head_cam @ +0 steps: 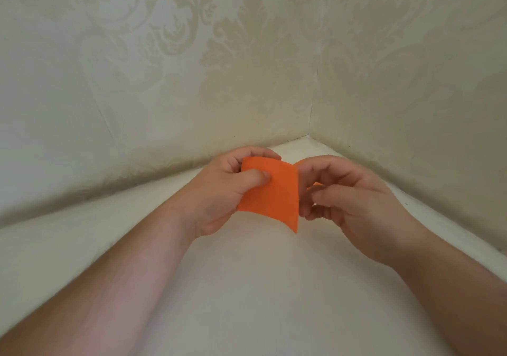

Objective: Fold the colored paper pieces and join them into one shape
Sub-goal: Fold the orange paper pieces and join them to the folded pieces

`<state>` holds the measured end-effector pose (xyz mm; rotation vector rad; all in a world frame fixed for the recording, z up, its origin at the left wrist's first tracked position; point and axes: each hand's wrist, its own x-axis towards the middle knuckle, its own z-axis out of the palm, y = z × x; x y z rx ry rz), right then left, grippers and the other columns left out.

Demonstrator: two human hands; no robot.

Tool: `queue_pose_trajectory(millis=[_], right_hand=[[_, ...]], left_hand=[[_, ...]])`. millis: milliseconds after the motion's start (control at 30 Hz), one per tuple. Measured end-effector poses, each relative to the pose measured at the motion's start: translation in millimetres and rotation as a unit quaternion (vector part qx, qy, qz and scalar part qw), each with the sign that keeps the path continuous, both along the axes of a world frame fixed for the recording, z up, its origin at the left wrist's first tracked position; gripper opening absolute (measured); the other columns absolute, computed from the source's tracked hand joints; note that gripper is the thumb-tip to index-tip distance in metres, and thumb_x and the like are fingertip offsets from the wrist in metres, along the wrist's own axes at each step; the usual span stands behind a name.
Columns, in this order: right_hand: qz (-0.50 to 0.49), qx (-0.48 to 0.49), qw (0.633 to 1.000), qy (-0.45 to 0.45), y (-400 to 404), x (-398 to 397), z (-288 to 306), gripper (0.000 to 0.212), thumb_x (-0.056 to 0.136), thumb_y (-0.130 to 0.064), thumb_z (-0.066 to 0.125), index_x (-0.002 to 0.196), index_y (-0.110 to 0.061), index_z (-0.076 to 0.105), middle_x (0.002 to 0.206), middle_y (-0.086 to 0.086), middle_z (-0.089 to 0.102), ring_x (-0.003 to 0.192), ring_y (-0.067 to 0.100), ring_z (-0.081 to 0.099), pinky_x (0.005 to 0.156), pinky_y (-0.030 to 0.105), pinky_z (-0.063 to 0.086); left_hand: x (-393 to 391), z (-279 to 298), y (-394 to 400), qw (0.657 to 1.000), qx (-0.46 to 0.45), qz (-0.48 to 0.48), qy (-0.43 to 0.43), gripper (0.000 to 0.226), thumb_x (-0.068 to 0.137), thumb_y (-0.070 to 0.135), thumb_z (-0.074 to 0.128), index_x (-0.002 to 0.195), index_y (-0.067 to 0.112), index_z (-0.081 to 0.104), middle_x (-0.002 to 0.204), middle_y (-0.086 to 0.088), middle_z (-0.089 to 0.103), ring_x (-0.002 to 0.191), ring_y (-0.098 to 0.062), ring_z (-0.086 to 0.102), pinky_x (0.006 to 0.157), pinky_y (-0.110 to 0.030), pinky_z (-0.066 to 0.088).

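Bare forearms converge; left hand [219,191] fingers and right hand [351,199] fingers pinch orange paper [270,193].

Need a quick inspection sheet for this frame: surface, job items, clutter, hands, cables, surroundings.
Surface: pale table, bare where visible.
Job's things: one orange paper, curved, held above the table; other pieces not seen.
Clutter: nothing seen.
Grippers: left hand pinches the paper's left side, thumb on top; right hand at its right edge, hold unclear.
Cables: nothing seen.
Surroundings: patterned wallpaper walls meeting in a corner behind the table.
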<state>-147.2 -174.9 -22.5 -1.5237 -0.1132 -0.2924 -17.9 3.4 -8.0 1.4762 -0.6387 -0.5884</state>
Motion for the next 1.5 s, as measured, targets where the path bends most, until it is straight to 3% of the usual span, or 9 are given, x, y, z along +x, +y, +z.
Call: queue_pose_trajectory(millis=[367, 567, 767, 833, 967, 1100, 1167, 1300, 1500], right_hand=[[-0.046, -0.241, 0.969, 0.003, 1, 1, -10, 0.022, 0.088, -0.007, 0.078, 0.092, -0.029, 0.079, 0.086, -0.009, 0.071, 0.082, 0.024, 0.062, 0.077, 0.035, 0.053], [-0.041, -0.190, 0.981, 0.002, 2, 2, -9, 0.024, 0.078, -0.023, 0.080, 0.100, -0.035, 0.078, 0.096, -0.002, 0.072, 0.085, 0.031, 0.064, 0.084, 0.054, 0.057], [-0.023, -0.194, 0.981, 0.016, 3, 0, -8, 0.032, 0.064, -0.043, 0.083, 0.095, -0.038, 0.080, 0.103, 0.005, 0.073, 0.093, 0.034, 0.069, 0.085, 0.044, 0.058], [-0.029, -0.205, 0.978, 0.009, 3, 0, -7, 0.027, 0.067, -0.035, 0.085, 0.093, -0.038, 0.081, 0.100, -0.001, 0.075, 0.092, 0.031, 0.069, 0.086, 0.046, 0.058], [-0.037, -0.215, 0.975, -0.033, 2, 2, -9, 0.013, 0.075, -0.035, 0.083, 0.088, -0.033, 0.082, 0.097, -0.001, 0.074, 0.092, 0.026, 0.067, 0.086, 0.054, 0.055], [-0.088, -0.166, 0.979, -0.079, 1, 2, -7, 0.011, 0.081, -0.022, 0.080, 0.091, -0.023, 0.083, 0.099, 0.002, 0.077, 0.096, 0.028, 0.072, 0.084, 0.047, 0.058], [-0.118, -0.138, 0.979, -0.092, 1, 2, -5, 0.013, 0.079, -0.020, 0.078, 0.087, -0.028, 0.083, 0.097, -0.002, 0.078, 0.090, 0.018, 0.073, 0.079, 0.032, 0.057], [-0.160, -0.168, 0.969, -0.084, 1, 3, -6, 0.014, 0.074, -0.028, 0.080, 0.085, -0.036, 0.082, 0.094, 0.000, 0.075, 0.086, 0.026, 0.071, 0.075, 0.038, 0.058], [-0.099, -0.172, 0.978, -0.069, 2, 1, -7, 0.013, 0.079, -0.044, 0.083, 0.091, -0.039, 0.082, 0.099, 0.005, 0.072, 0.092, 0.024, 0.068, 0.081, 0.032, 0.058]], left_hand=[[9, 1, 3, 0.998, -0.038, 0.041, 0.040, 0.066, 0.071, 0.019, 0.081, 0.133, 0.027, 0.061, 0.090, -0.008, 0.075, 0.078, -0.017, 0.072, 0.066, -0.030, 0.058], [4, 4, 2, 0.994, -0.056, 0.033, 0.085, 0.053, 0.071, 0.015, 0.079, 0.122, 0.015, 0.064, 0.079, -0.004, 0.074, 0.066, -0.013, 0.068, 0.059, -0.025, 0.057], [-5, -3, -5, 0.995, -0.039, 0.018, 0.094, 0.041, 0.069, 0.022, 0.083, 0.108, 0.020, 0.073, 0.094, -0.013, 0.075, 0.082, -0.025, 0.068, 0.076, -0.039, 0.054], [-4, -3, -6, 0.990, -0.059, 0.019, 0.125, 0.035, 0.072, 0.021, 0.081, 0.106, 0.019, 0.074, 0.097, -0.014, 0.074, 0.087, -0.028, 0.065, 0.083, -0.043, 0.053], [-3, 2, -5, 0.979, -0.105, 0.002, 0.174, 0.031, 0.078, 0.024, 0.070, 0.108, 0.013, 0.068, 0.088, -0.005, 0.075, 0.068, -0.013, 0.071, 0.059, -0.026, 0.060], [-1, 4, -3, 0.972, -0.081, -0.008, 0.222, 0.048, 0.083, 0.049, 0.062, 0.114, 0.012, 0.069, 0.105, -0.011, 0.075, 0.084, -0.024, 0.074, 0.080, -0.039, 0.063], [-1, 2, -2, 0.976, -0.030, -0.034, 0.212, 0.061, 0.082, 0.057, 0.057, 0.121, 0.012, 0.069, 0.110, -0.009, 0.075, 0.091, -0.025, 0.074, 0.089, -0.042, 0.062], [-5, -1, -2, 0.984, 0.001, -0.060, 0.171, 0.047, 0.081, 0.029, 0.071, 0.121, 0.006, 0.069, 0.098, -0.009, 0.073, 0.078, -0.014, 0.071, 0.071, -0.027, 0.062], [0, -8, -2, 0.999, -0.011, -0.009, 0.050, 0.037, 0.077, 0.020, 0.077, 0.112, 0.005, 0.073, 0.102, -0.019, 0.077, 0.088, -0.025, 0.075, 0.077, -0.033, 0.062]])
